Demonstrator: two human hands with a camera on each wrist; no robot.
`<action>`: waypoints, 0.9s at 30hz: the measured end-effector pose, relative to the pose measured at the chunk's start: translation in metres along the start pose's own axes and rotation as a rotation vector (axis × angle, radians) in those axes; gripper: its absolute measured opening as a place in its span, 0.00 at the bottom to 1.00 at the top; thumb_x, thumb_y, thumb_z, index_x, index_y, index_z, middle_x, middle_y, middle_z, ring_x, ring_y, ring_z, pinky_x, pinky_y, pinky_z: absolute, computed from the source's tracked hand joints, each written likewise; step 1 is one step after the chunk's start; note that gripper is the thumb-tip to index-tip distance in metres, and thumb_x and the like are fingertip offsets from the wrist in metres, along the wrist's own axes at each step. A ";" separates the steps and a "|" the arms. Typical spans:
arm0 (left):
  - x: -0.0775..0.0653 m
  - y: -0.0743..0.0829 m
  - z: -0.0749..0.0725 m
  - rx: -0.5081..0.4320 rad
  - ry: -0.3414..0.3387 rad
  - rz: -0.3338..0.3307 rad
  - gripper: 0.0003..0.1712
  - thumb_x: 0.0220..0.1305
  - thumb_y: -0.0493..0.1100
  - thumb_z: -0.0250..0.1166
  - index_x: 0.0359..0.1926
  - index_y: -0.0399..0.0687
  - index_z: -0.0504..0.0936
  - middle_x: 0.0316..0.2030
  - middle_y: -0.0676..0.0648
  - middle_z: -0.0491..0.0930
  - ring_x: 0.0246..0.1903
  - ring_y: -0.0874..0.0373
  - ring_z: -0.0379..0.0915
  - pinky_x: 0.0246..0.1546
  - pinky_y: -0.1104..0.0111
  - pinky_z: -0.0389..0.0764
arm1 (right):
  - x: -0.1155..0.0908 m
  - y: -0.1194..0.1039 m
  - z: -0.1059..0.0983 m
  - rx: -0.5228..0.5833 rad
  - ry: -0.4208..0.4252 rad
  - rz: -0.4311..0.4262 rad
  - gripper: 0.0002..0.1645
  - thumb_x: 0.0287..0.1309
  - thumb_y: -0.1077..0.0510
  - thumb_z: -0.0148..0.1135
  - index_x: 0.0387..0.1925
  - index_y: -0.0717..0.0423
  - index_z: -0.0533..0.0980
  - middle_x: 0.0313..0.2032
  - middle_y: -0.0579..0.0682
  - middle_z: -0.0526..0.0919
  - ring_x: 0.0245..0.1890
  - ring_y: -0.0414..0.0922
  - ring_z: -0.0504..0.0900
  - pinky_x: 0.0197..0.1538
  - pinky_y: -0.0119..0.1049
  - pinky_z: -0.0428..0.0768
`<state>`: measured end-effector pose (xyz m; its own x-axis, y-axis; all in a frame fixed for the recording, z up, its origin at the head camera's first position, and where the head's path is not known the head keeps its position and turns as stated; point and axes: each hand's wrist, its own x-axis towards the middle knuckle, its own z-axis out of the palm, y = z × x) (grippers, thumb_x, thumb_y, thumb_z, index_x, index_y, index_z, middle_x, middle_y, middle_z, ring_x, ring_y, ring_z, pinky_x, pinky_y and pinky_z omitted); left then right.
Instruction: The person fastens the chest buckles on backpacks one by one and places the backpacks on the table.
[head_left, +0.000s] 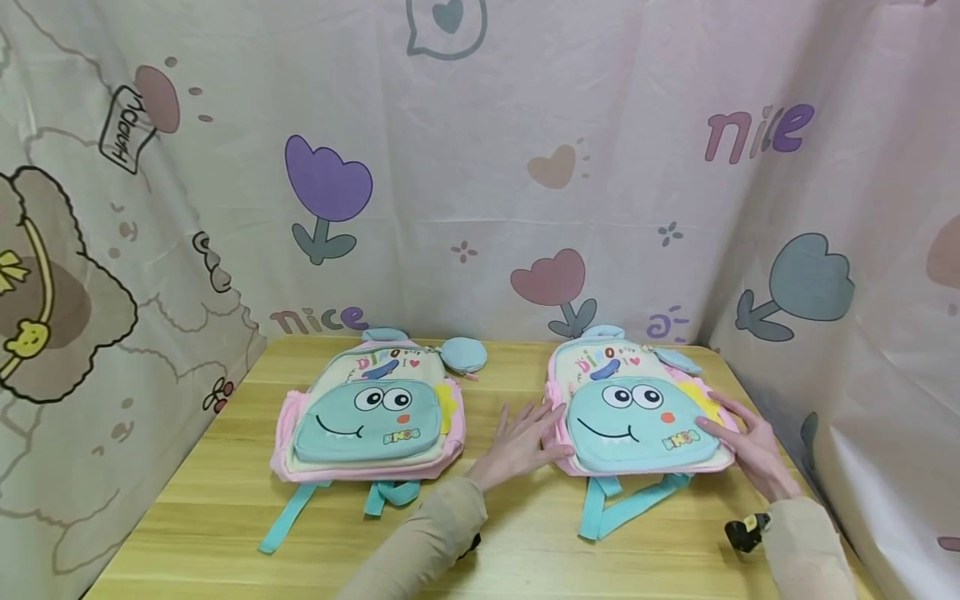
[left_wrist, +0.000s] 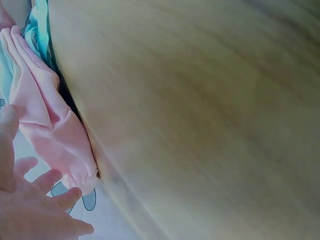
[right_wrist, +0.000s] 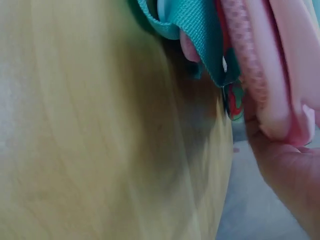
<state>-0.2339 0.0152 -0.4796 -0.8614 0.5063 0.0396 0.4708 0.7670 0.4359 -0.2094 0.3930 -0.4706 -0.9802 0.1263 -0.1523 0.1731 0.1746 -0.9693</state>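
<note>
A child's backpack with a blue dinosaur face and pink sides lies face up on the right of the table. My right hand grips its right side, thumb over the front edge; in the right wrist view the hand wraps round the pink side panel. At the backpack's left side is my left hand, fingers spread and fairly straight. The left wrist view shows those spread fingers beside the pink side pocket.
A matching backpack lies to the left on the wooden table, its teal strap trailing forward. Round blue pouches hang by both bags' tops, such as the left pouch. Printed cloth surrounds the table's back and sides.
</note>
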 end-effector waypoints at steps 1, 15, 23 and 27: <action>0.000 0.000 0.000 -0.005 -0.001 0.002 0.43 0.68 0.70 0.56 0.78 0.65 0.57 0.79 0.48 0.55 0.78 0.41 0.51 0.75 0.35 0.41 | 0.000 -0.002 0.000 0.015 0.007 0.004 0.46 0.65 0.53 0.67 0.78 0.45 0.56 0.53 0.33 0.64 0.36 0.29 0.82 0.39 0.24 0.81; 0.000 -0.006 -0.007 -0.079 -0.005 -0.008 0.45 0.67 0.70 0.57 0.79 0.64 0.56 0.79 0.48 0.54 0.77 0.39 0.51 0.75 0.35 0.40 | -0.003 -0.032 0.007 -0.121 0.055 0.015 0.54 0.64 0.45 0.67 0.79 0.56 0.49 0.57 0.49 0.67 0.34 0.29 0.83 0.41 0.25 0.83; -0.002 -0.010 -0.013 -0.080 -0.009 -0.001 0.46 0.67 0.72 0.57 0.79 0.65 0.54 0.79 0.48 0.55 0.77 0.38 0.51 0.74 0.34 0.41 | -0.008 -0.046 0.012 0.112 0.091 -0.049 0.50 0.61 0.53 0.71 0.78 0.46 0.56 0.44 0.34 0.72 0.33 0.30 0.85 0.37 0.27 0.85; -0.002 -0.014 -0.016 -0.083 0.006 0.010 0.48 0.67 0.71 0.57 0.80 0.63 0.52 0.79 0.48 0.54 0.77 0.37 0.50 0.74 0.32 0.41 | -0.010 -0.055 0.015 0.136 0.133 -0.137 0.46 0.60 0.54 0.72 0.76 0.43 0.61 0.45 0.33 0.72 0.32 0.29 0.85 0.36 0.26 0.84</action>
<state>-0.2412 -0.0026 -0.4716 -0.8582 0.5110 0.0494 0.4618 0.7265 0.5088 -0.2103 0.3676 -0.4183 -0.9709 0.2393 0.0003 0.0161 0.0667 -0.9976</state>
